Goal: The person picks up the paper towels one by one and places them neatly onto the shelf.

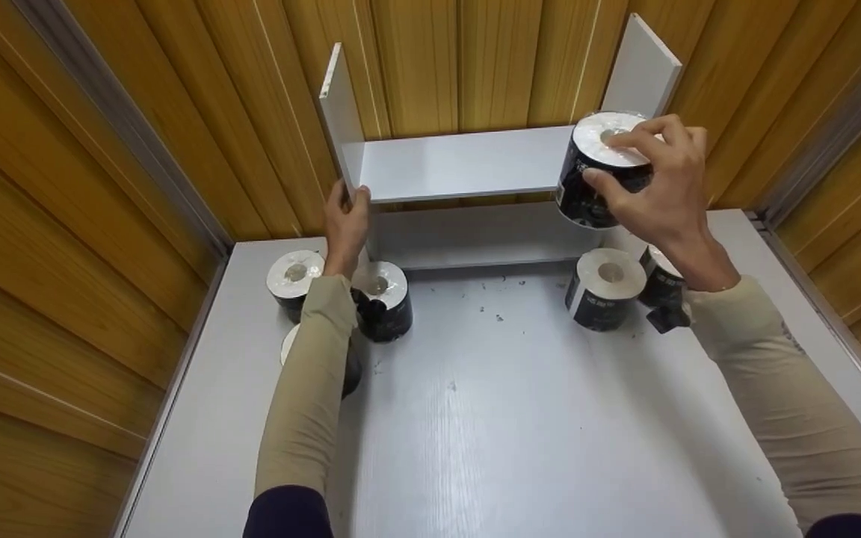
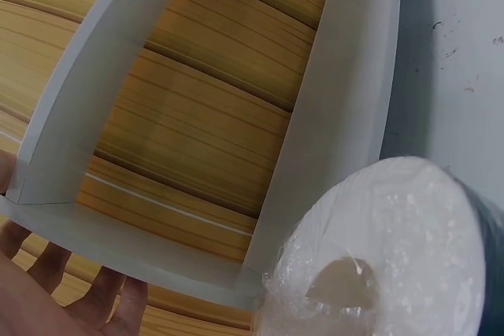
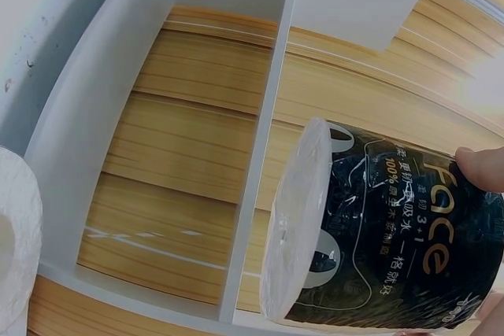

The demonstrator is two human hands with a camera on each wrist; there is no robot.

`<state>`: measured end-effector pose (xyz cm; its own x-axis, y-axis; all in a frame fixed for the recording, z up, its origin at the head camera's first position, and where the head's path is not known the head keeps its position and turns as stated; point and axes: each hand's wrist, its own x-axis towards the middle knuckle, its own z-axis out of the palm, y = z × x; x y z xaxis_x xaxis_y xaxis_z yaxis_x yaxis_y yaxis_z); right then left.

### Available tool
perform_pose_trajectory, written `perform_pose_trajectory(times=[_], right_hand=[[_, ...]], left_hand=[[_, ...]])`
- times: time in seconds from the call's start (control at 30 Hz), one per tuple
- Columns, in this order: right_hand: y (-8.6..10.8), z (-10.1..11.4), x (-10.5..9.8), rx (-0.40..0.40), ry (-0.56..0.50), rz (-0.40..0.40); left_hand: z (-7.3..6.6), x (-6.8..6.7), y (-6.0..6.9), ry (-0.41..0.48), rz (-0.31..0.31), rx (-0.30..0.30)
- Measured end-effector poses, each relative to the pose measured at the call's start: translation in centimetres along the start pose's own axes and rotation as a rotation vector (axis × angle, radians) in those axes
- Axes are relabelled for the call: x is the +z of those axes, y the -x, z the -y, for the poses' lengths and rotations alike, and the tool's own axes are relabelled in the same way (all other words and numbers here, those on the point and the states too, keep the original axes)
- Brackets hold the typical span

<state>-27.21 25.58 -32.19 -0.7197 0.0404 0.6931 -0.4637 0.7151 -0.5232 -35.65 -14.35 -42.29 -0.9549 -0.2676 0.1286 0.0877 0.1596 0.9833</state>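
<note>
1. Three rolls [image 1: 294,273] stood on the table [image 1: 468,433], one partly hidden behind the forearm.
2. The left hand [image 1: 346,235] gripped the left panel [image 1: 342,127] of the white shelf [image 1: 475,233], apparently steadying it.
3. The right hand [image 1: 666,183] grasped a wrapped roll [image 1: 596,161] near the right end of the upper board [image 1: 468,164]; contact was unclear. The step looked like shelving it; the next move called for a level set-down, then release.
4. Two more rolls [image 1: 602,291] stood on the table, lower right.

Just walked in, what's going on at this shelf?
A person's right grip holds a dark-wrapped paper roll up near the right end of a white shelf unit. The left grip holds the unit's left upright. Five other rolls show on the table, three left, two right.
</note>
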Motion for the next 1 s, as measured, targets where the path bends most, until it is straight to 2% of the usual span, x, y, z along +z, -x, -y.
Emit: perform_pose_trajectory(times=[0.5,0.7,1.0], right_hand=[[-0.9,-0.6,0.9,-0.002,-0.01,-0.01],[-1.0,-0.8,1.1,-0.033,-0.007,-0.02],[-1.4,-0.7,1.6,0.009,-0.001,-0.012]], left_hand=[[-0.2,0.0,0.0,-0.006,-0.002,-0.015],[0.0,0.0,0.2,0.007,-0.003,0.026],[-0.1,-0.1,0.2,0.014,-0.01,0.029]])
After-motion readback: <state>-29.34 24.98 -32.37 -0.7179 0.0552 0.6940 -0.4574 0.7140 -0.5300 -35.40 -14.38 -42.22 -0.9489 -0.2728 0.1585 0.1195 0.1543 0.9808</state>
